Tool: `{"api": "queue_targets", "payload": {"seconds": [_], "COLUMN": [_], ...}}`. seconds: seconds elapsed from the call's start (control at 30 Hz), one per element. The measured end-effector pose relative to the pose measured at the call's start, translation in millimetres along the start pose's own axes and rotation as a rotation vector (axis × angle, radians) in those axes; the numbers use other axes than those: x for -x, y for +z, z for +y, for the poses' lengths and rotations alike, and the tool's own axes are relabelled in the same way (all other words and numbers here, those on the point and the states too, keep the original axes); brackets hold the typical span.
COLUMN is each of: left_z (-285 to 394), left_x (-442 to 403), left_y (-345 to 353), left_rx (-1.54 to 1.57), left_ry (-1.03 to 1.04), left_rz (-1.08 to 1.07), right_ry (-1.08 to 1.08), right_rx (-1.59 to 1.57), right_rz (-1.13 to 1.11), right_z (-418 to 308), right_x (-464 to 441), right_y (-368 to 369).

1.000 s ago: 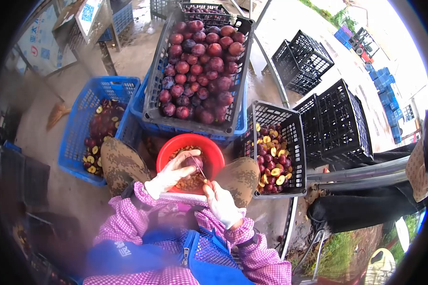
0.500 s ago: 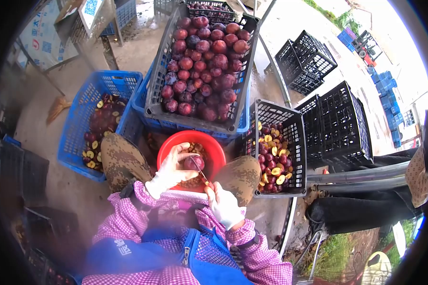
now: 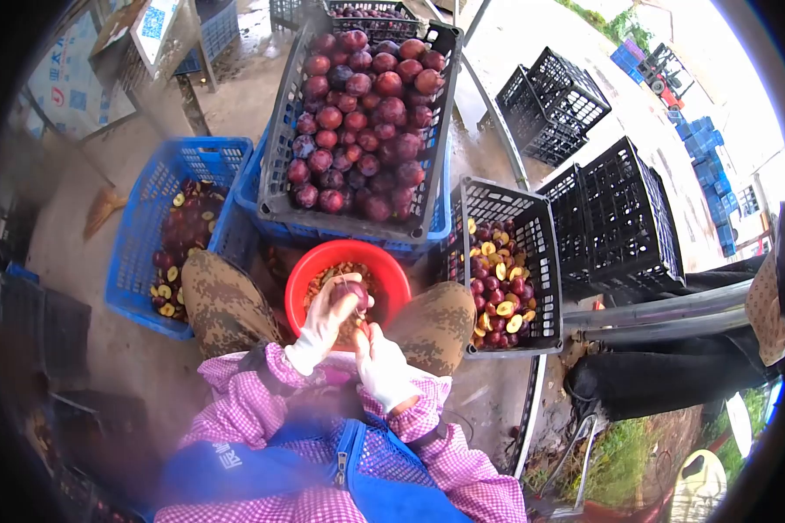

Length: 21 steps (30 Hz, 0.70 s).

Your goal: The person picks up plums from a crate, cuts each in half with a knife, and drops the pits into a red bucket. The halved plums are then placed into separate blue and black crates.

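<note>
My left hand [image 3: 319, 326], in a white glove, has its fingers closed round a dark red plum [image 3: 351, 297]. My right hand [image 3: 381, 366], also gloved, grips a small knife by its orange-red handle [image 3: 363, 330]. The blade is mostly hidden at the plum's lower side. Both hands are over a red bowl [image 3: 395, 281] that stands between my knees, with small brown plum pits [image 3: 321, 281] in it. Beyond the bowl, whole plums [image 3: 358, 113] fill a black crate [image 3: 323, 225] set on a blue one.
Left of my knee is a blue crate [image 3: 131, 261] with cut plums; a black crate [image 3: 545, 261] of halved plums [image 3: 501, 288] stands to the right. Stacked black crates [image 3: 615, 222] and metal pipes [image 3: 663, 314] lie further right. A broom head [image 3: 103, 211] rests at the left.
My right hand has moved up and left, closer to the left hand. The plum is turned in my left fingers, and the blade shows less than before. The view has shifted slightly.
</note>
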<state>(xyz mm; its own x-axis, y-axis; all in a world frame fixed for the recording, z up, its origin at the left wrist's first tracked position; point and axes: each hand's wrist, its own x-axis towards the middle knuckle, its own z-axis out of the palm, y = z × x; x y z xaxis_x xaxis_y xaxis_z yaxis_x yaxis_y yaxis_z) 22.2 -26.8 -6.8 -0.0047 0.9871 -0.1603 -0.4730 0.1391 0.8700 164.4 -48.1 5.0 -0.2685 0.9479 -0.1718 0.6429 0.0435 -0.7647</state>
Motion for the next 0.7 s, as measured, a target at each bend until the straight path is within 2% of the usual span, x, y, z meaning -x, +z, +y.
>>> {"api": "queue_targets", "payload": {"seconds": [0.03, 0.13, 0.17, 0.2, 0.23, 0.3, 0.33, 0.37, 0.43, 0.47, 0.5, 0.53, 0.57, 0.63, 0.7], "left_z": [-7, -2, 0, 1, 1, 1, -7, -12, -16, -16, -12, -8, -3, 6, -1], "left_x": [-1, -8, -10, -10, -9, -8, -11, -13, -8, -12, -14, -15, -15, -13, -13], "left_y": [4, 0, 1, 1, 0, -2, -5, -6, -4, -4, -2, -1, 1, 2, 1], "left_rx": [0.13, 0.244, 0.063, -0.118, -0.122, -0.239, -0.078, -0.08, 0.333, 0.327, 0.156, -0.013, -0.017, -0.28, -0.256], "left_ry": [-0.034, -0.138, -0.011, 0.113, 0.11, 0.194, 0.11, 0.109, -0.186, -0.187, -0.081, 0.027, 0.027, 0.258, 0.219], "left_rz": [0.037, -0.014, -0.032, -0.049, -0.051, -0.013, -0.007, -0.016, 0.023, 0.019, 0.016, 0.014, 0.012, 0.01, -0.02], "right_ry": [0.01, 0.017, 0.019, -0.025, -0.069, -0.055, -0.043, -0.042, 0.071, 0.061, 0.065, -0.031, -0.13, -0.123, -0.114], "right_rx": [-0.003, 0.077, 0.075, -0.069, -0.214, -0.176, -0.132, -0.134, 0.01, 0.003, -0.002, -0.134, -0.264, -0.272, -0.278], "right_rz": [0.001, 0.026, 0.03, 0.03, 0.032, 0.03, 0.028, 0.036, -0.004, -0.017, -0.014, 0.051, 0.116, 0.118, 0.127], "right_z": [1, 3, 3, 3, 2, -2, -4, -6, -13, -5, -2, 0, 2, 0, -4], "right_x": [-1, -6, -7, -7, -7, -5, -6, -9, -10, -11, -11, -11, -11, -9, -9], "right_y": [1, 0, -2, -3, -2, 3, 4, 4, 2, 4, 5, 6, 7, 13, 17]}}
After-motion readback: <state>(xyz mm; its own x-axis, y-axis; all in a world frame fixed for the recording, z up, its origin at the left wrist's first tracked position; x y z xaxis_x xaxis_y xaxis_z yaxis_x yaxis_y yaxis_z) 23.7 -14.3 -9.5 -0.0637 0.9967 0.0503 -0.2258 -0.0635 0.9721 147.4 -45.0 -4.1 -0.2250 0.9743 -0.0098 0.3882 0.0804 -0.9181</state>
